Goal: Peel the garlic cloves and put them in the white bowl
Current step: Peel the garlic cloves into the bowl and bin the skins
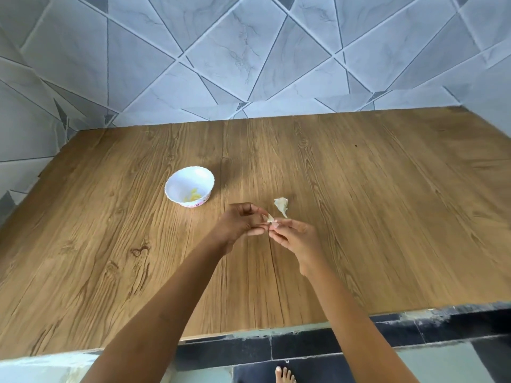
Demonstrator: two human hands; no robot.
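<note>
Fingertips [278, 224] of the left hand [239, 221] and right hand [297, 237], head view, pinch one garlic clove [268, 217] above the wooden table [373, 217]. A further garlic piece [281, 206] lies just beyond; the white bowl [172, 189], at left, holds peeled cloves [193, 196].

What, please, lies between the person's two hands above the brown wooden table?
A small pale garlic clove, pinched by fingertips of both the left hand and right hand, as the head view shows.
</note>
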